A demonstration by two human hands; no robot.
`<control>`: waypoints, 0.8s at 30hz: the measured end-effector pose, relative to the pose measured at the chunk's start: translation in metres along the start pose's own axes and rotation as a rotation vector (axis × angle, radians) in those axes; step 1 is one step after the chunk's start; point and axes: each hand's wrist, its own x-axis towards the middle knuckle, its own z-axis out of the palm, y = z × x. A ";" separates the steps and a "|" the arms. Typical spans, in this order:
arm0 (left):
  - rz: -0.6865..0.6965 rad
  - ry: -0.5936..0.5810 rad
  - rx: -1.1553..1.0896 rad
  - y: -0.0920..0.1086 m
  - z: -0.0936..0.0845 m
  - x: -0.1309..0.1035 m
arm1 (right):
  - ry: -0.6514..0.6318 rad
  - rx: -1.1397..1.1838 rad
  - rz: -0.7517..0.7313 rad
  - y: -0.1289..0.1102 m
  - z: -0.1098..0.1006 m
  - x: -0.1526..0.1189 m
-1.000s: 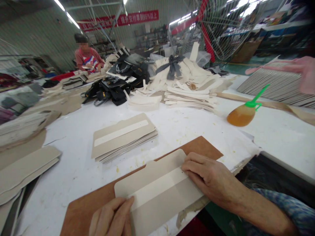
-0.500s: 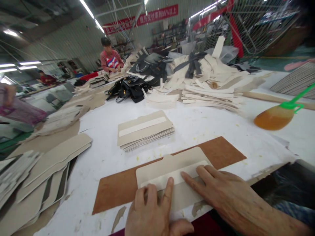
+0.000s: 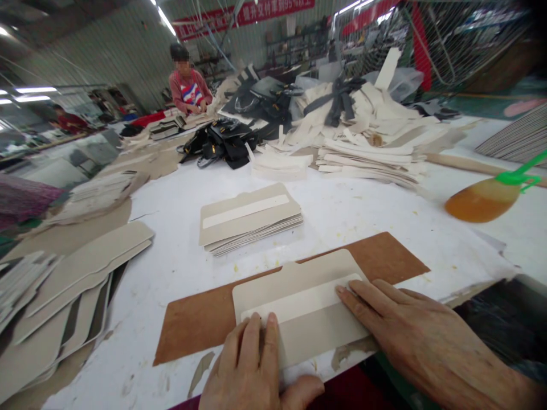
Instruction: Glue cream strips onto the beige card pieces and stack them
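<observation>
A beige panel (image 3: 325, 327) with rounded upper corners lies over a long brown strip (image 3: 196, 319) near the table's front edge. Across the panel runs a white strip (image 3: 299, 299). My left hand (image 3: 252, 364) rests its fingertips on the left end of the white strip, thumb spread apart. On the strip's right end lie the fingers of my right hand (image 3: 384, 319), stretched out and flat. Neither hand grips anything. Behind the panel sits a stack of similar beige panels (image 3: 252, 216), the top one bearing a white strip.
Beige panels (image 3: 85, 273) are piled at left. Black bag parts (image 3: 222, 142) and off-white strips (image 3: 371, 159) heap up at the back. An amber bottle with a green nozzle (image 3: 482, 200) lies at right. Another person (image 3: 190, 91) works at the far end.
My hands have moved apart along the white strip, the left toward its left end and the right toward its right end. The panel stays on the brown strip.
</observation>
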 end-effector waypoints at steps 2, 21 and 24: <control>0.021 0.065 -0.013 -0.004 0.004 -0.004 | 0.022 -0.007 0.006 -0.001 0.001 -0.001; -0.214 0.192 -0.264 -0.030 0.010 -0.047 | 0.224 -0.006 0.067 0.033 0.028 -0.028; -0.262 0.132 -0.319 -0.020 0.011 -0.045 | 0.236 0.101 0.079 0.027 0.045 -0.030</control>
